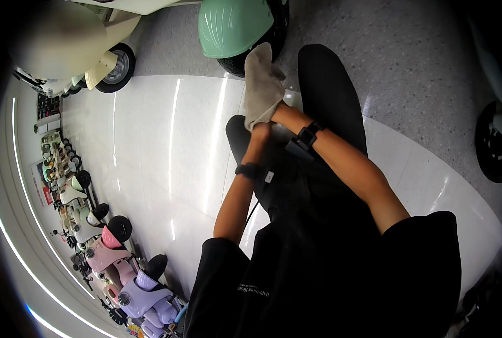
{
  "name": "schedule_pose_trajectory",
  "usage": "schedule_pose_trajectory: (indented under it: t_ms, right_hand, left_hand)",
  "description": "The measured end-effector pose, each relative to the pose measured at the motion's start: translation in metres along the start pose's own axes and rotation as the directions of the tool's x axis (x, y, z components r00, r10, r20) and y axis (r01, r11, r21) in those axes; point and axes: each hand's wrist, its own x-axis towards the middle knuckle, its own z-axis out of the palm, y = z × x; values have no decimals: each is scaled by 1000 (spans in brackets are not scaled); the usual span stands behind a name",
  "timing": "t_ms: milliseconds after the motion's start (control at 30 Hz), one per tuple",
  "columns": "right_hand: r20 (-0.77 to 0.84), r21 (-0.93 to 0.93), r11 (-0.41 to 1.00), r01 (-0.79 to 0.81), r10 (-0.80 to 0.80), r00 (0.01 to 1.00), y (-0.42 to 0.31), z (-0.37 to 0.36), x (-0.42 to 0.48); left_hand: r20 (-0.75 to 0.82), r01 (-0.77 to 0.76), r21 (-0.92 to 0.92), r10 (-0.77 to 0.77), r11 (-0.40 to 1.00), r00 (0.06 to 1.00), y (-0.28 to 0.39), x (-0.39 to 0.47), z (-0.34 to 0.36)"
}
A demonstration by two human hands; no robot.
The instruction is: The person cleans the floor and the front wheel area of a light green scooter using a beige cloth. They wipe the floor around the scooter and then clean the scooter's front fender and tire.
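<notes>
A grey-beige cloth (261, 86) covers the fingers of both my hands in front of my knees. My left hand (260, 130) enters it from below and holds it, with only the heel of the hand and wrist showing. From the right, my right hand (279, 113) reaches into the cloth and grips it too; its fingers are hidden. Just beyond the cloth is a glossy mint-green fender (236, 27) over a black tyre (232, 65). The cloth's far end overlaps the tyre in view, and I cannot tell whether they touch.
A cream scooter's wheel (118, 69) stands at the upper left. Several pastel scooters, among them a pink one (107, 255) and a lilac one (143, 298), line the left wall. Another wheel (492, 143) is at the far right. Glossy white floor tile (149, 126) meets speckled grey flooring (403, 63).
</notes>
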Motion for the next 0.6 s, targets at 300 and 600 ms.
schedule_pose_trajectory:
  t_ms: [300, 600]
  right_hand:
    - [-237, 40, 968, 249, -233, 943, -62, -2, 21]
    - [-423, -225, 936, 271, -344, 838, -32, -25, 89]
  left_hand:
    - [-447, -117, 363, 283, 924, 849, -73, 56, -85]
    - [-184, -225, 346, 302, 911, 936, -2, 151, -63]
